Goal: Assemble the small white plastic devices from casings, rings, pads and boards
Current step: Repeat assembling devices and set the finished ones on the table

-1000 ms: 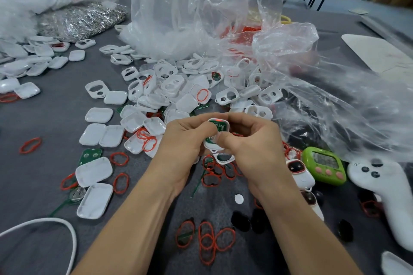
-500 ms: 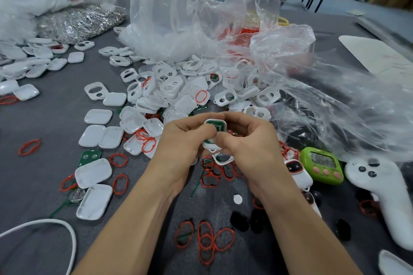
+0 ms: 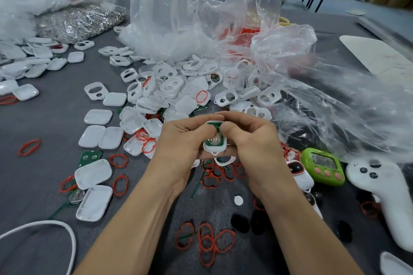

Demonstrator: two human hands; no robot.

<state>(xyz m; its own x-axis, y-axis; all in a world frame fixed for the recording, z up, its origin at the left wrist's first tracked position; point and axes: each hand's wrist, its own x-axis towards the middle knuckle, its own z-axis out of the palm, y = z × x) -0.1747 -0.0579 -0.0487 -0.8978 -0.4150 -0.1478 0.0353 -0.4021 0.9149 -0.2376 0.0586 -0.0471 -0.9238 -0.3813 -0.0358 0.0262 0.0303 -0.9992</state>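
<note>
A small white casing with a green board (image 3: 215, 140) seated in it is held above the grey table between both hands. My left hand (image 3: 181, 147) grips its left side, thumb on top. My right hand (image 3: 252, 143) grips the right side, thumb pressing the board's upper edge. A heap of white casings (image 3: 178, 94) lies just beyond the hands. Red rings (image 3: 206, 243) lie near the front, with more red rings (image 3: 145, 140) among the casing halves on the left. A loose green board (image 3: 89, 158) lies left of my left forearm.
Clear plastic bags (image 3: 223, 29) pile up behind and to the right. A green timer (image 3: 323, 166), a white controller (image 3: 384, 194) and finished white devices (image 3: 298, 172) sit at the right. Black pads (image 3: 241, 222) and a white disc (image 3: 238, 200) lie between my forearms. A white cable (image 3: 55, 227) curves at front left.
The casing has tilted so the green board now faces up toward me. Both thumbs have shifted on its top; the hands stay in the same place.
</note>
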